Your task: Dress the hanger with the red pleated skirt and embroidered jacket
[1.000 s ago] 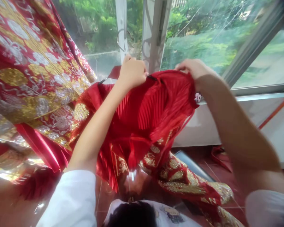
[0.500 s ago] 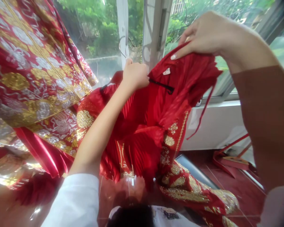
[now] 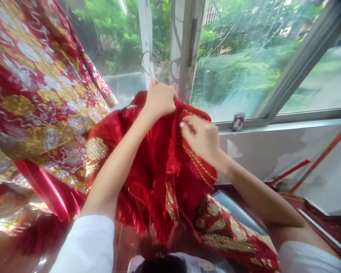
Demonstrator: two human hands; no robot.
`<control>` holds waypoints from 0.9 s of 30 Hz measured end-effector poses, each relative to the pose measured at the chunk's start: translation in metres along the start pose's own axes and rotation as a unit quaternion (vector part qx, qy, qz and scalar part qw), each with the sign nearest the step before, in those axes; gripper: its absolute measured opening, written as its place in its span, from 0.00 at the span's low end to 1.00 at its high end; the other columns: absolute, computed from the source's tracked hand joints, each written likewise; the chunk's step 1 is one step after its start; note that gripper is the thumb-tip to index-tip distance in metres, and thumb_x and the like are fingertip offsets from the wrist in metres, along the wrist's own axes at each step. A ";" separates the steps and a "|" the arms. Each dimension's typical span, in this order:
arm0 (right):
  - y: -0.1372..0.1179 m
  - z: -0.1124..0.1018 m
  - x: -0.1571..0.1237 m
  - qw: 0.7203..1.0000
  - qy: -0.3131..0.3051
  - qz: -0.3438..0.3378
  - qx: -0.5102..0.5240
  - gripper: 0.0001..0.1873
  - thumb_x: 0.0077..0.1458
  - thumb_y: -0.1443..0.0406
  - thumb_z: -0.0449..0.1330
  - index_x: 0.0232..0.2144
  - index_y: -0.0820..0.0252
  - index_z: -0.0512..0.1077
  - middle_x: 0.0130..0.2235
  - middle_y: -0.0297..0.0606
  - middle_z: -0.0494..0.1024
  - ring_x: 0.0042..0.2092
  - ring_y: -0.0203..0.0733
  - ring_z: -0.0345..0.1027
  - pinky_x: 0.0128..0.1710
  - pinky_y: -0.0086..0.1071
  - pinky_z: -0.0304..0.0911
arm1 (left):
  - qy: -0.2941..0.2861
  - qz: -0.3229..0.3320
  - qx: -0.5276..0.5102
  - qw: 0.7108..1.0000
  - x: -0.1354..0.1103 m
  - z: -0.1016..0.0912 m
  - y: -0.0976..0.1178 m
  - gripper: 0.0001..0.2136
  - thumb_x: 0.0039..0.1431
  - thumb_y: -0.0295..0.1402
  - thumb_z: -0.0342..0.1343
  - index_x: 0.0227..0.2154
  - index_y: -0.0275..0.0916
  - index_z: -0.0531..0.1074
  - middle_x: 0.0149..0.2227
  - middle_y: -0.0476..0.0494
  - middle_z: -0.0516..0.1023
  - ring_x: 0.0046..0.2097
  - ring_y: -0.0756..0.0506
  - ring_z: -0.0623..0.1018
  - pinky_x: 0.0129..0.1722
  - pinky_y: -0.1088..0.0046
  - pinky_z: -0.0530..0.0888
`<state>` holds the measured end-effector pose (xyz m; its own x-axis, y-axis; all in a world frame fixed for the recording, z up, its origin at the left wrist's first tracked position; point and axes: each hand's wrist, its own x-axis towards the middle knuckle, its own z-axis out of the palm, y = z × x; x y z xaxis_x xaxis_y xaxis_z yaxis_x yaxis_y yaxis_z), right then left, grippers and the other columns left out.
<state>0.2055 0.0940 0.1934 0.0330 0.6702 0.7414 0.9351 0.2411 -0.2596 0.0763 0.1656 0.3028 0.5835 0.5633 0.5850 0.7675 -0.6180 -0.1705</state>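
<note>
A red jacket (image 3: pixel 147 151) with gold embroidery and a pleated-looking lining hangs in front of me, its front falling open. My left hand (image 3: pixel 160 98) is closed around the neck of a clothes hanger at the jacket's collar. The hanger's metal hook (image 3: pixel 144 64) sticks up above that fist, and a bit of its black arm shows at the left shoulder. Over the jacket's right shoulder and beaded front edge is my right hand (image 3: pixel 203 138). Its fingers are loosely bent and apart, with no cloth visibly pinched. The hanger's right arm is hidden under the cloth.
A large red garment (image 3: pixel 45 79) with gold and silver embroidery hangs close on the left. Windows (image 3: pixel 238 76) stand ahead, with a small blurred-out item (image 3: pixel 238 122) on the sill. Lower right are a dark flat panel (image 3: pixel 238 210) and a red stick (image 3: pixel 291 172) by the wall.
My right hand has let go of the raised red cloth and come down and left. The jacket's right shoulder now lies over the hanger's arm, which showed before. My left hand stays put.
</note>
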 end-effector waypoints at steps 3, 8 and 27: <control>0.042 -0.002 0.010 0.992 0.118 0.032 0.036 0.13 0.61 0.62 0.53 0.42 0.61 0.73 0.43 0.48 0.77 0.45 0.49 0.71 0.47 0.42 0.65 | -0.002 -0.007 -0.020 1.000 0.001 0.001 -0.001 0.17 0.48 0.25 0.49 0.34 0.41 0.82 0.28 0.41 0.79 0.40 0.39 0.76 0.54 0.52 0.56; 0.083 0.020 -0.005 0.991 0.084 0.083 0.064 0.19 0.57 0.57 0.56 0.47 0.62 0.71 0.42 0.48 0.76 0.42 0.49 0.71 0.47 0.48 0.66 | -0.004 -0.024 -0.044 0.999 0.003 0.008 -0.003 0.16 0.49 0.26 0.50 0.34 0.43 0.81 0.29 0.41 0.78 0.43 0.38 0.75 0.55 0.52 0.55; 0.038 -0.012 0.094 0.920 -0.194 -0.054 0.335 0.09 0.57 0.61 0.60 0.34 0.57 0.80 0.31 0.31 0.78 0.37 0.38 0.71 0.41 0.32 0.66 | -0.025 -0.123 -0.156 0.980 -0.127 -0.045 -0.118 0.19 0.59 0.45 0.50 0.45 0.41 0.78 0.35 0.45 0.80 0.39 0.41 0.76 0.42 0.68 0.71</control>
<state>0.2481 0.1575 0.2614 -0.2968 0.7856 0.5429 0.4932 0.6130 -0.6173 -0.1004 0.1423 0.2838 0.4100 0.7369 0.5375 0.7725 -0.5939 0.2249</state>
